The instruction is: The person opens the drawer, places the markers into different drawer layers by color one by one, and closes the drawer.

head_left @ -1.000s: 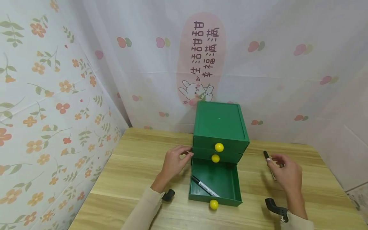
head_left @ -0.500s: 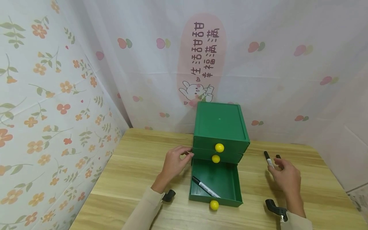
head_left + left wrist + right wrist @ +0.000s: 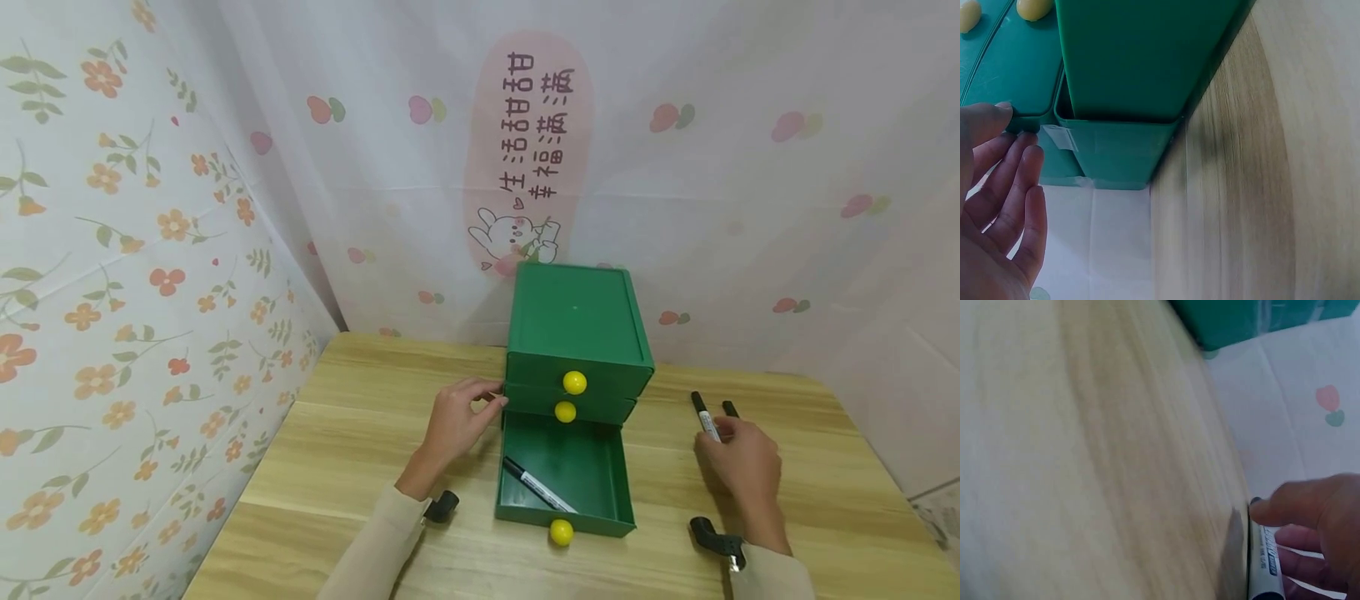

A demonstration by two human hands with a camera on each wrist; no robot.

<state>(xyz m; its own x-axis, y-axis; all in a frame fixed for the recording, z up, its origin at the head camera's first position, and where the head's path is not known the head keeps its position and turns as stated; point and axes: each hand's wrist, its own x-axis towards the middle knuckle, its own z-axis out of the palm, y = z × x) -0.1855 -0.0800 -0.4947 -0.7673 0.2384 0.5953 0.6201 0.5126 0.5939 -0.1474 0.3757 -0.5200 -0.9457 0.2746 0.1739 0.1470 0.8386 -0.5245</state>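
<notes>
A green drawer cabinet [image 3: 573, 312] with yellow ball knobs stands upright, its bottom drawer [image 3: 596, 475] pulled out. Inside that drawer a marker [image 3: 546, 490] with a black cap lies slantwise. My left hand [image 3: 456, 423] pinches the cabinet's left edge above the pulled-out drawer, thumb on one side and fingertips on the other in the left wrist view. To the right, my right hand [image 3: 744, 467] holds a white marker [image 3: 1266, 559] with a black cap between thumb and fingers, low over the table. Another black-capped marker [image 3: 730, 409] shows just past the fingers, its body hidden by the hand.
The wooden table [image 3: 360, 417] reaches back to a printed white curtain [image 3: 397, 208]. A floral curtain [image 3: 150, 333] hangs along the left side. Black wrist mounts [image 3: 716, 537] jut from both sleeves.
My right hand has shifted slightly leftward, its thumb and fingers settling round the nearer marker and uncovering the other marker's cap. The left hand stays at the cabinet's edge.
</notes>
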